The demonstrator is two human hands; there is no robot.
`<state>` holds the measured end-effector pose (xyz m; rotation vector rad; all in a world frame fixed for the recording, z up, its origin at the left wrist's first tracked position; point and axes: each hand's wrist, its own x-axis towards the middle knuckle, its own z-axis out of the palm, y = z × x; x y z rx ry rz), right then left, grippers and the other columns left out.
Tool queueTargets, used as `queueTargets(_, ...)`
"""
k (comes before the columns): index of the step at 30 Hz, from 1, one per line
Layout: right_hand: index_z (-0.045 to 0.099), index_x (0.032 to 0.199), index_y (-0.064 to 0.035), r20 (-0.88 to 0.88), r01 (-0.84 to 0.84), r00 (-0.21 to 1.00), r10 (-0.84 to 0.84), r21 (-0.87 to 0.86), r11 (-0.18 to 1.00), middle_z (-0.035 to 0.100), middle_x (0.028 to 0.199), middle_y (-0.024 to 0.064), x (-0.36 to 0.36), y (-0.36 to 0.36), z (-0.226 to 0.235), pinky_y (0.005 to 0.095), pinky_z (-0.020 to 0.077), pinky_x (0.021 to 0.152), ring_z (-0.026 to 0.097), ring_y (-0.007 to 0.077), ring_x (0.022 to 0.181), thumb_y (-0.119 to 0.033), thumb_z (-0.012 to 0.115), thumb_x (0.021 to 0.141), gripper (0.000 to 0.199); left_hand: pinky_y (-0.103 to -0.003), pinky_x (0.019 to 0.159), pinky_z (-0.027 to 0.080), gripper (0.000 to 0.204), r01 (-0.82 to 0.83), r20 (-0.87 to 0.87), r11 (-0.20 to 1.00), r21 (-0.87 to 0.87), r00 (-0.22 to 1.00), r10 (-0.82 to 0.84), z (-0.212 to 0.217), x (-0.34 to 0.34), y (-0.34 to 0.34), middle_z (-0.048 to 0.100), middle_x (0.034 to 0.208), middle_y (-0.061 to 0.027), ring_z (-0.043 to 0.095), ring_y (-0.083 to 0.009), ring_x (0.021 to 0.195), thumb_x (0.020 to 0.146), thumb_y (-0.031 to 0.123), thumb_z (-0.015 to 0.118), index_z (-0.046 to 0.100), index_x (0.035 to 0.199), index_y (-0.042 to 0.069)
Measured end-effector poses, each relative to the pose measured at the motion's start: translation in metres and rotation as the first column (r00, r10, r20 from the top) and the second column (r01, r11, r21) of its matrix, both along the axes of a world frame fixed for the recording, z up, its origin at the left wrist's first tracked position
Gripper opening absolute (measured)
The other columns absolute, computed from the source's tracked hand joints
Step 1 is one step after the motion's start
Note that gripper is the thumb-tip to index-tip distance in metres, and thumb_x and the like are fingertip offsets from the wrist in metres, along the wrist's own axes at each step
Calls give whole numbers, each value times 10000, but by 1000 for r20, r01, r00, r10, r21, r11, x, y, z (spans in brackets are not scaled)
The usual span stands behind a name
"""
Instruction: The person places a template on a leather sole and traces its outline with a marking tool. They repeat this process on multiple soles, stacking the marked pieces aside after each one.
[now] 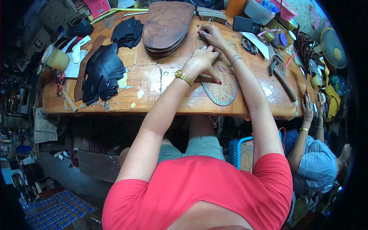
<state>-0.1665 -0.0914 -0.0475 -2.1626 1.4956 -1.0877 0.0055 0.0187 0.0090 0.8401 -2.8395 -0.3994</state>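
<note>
Two bare hands at work on a long orange-brown wooden workbench (153, 103), catalogued outward from where they press

Left hand (203, 59): gold link watch at the wrist, palm down, fingers curled and pressed together onto a flat brown leather piece (209, 79); red-nailed fingertips rest on the strip's near edge. Whether anything is pinched beneath the palm cannot be told.

Right hand (212, 35): thin bracelet at the wrist, lying just beyond the left hand, fingers stretched forward and flat on the bench top, a small dark item at the fingertips too small to identify.

Beneath and just nearer than the left hand: the brown leather piece lies across a grey oval cutting pad with a stitched-looking rim (224, 92).

Beyond and to the left of the hands: a stack of large brown rounded leather panels (166, 25), near the right hand's fingertips.

Further left: a heap of black leather cut pieces (101, 73), a second smaller black pile (128, 32), well apart from the grip.

To the right of the hands: a dark hammer with a wooden handle (281, 74), a pair of scissors (248, 45), a black rectangular case (246, 25).

Far left edge: a jar of yellowish glue (55, 58).

Far right, past the bench end: another person's hands (312, 107), raised
</note>
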Motion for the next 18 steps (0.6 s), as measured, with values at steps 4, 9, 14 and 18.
queueTargets(4, 656, 839, 7, -20, 47, 999, -47, 14, 999, 649, 736, 174, -18, 11, 6, 387, 471, 619, 625, 286, 668, -190, 636, 845, 198, -430, 957, 410, 1037, 0, 4, 1000, 13, 1000, 0, -1, 0, 0, 500, 1215, -207, 488, -386, 1144, 433, 649, 802, 547, 1206, 8)
queueTargets(9, 644, 843, 14, -6, 79, 997, -79, 33, 996, 649, 737, 180, -27, 32, 16, 383, 480, 631, 635, 275, 683, -180, 633, 843, 195, -430, 964, 403, 1029, -5, -14, 1000, -7, 1000, 5, -4, -1, -1, 507, 1215, -201, 482, -382, 1153, 431, 644, 806, 550, 1214, 26)
queueTargets(14, 625, 859, 19, -136, 84, 986, -93, -72, 994, 650, 727, 149, -31, 38, 16, 351, 477, 622, 622, 222, 670, -154, 609, 860, 173, -431, 974, 395, 996, 7, -4, 1000, 9, 1000, -7, 0, -2, 1, 494, 1251, -215, 476, -386, 1165, 439, 637, 804, 568, 1175, 9)
queueTargets(18, 617, 869, 16, -223, 61, 972, -75, -70, 996, 651, 736, 149, -23, 49, 23, 344, 472, 641, 615, 206, 682, -150, 598, 858, 167, -427, 986, 384, 982, -10, 0, 1000, 18, 1000, 10, 4, 2, 4, 488, 1267, -224, 464, -390, 1181, 449, 626, 805, 571, 1163, -7)
